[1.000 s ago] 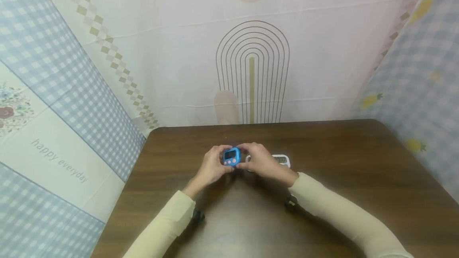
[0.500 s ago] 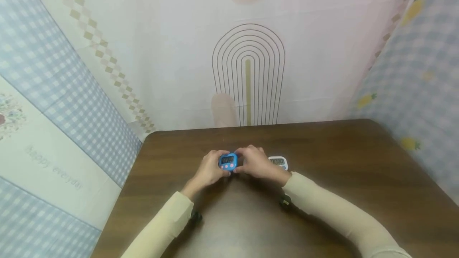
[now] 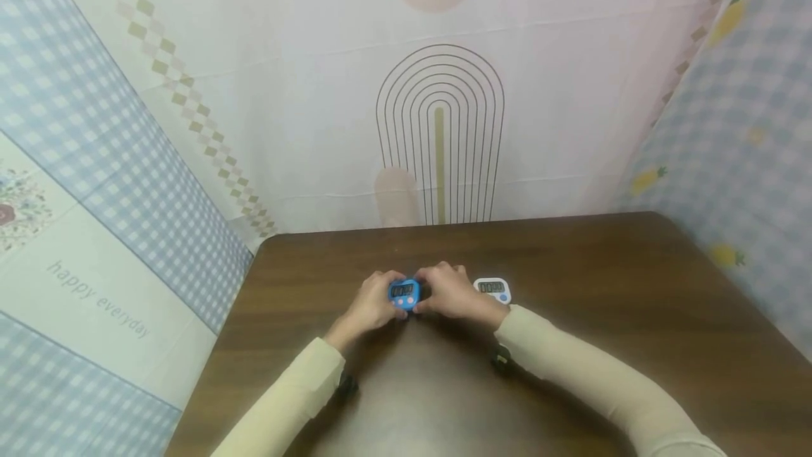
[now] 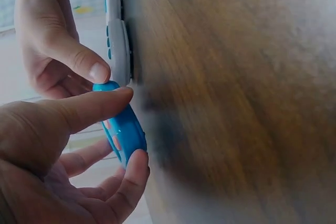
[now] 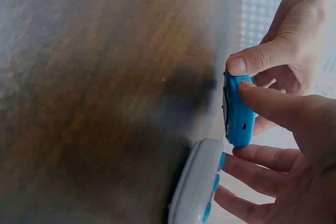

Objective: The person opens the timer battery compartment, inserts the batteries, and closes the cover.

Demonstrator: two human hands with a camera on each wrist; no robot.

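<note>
I pinch the blue timer (image 3: 404,293) with my left hand (image 3: 370,305) and right hand (image 3: 452,293), display facing up toward me (long axis left-right).

light: soft, even, bright | head view: wide-angle bend at edges, sharp centre | shadow: dark patch on table (image 3: 571,344) below arms | wrist views: tabletop blurred, backgrnd blown out
</note>
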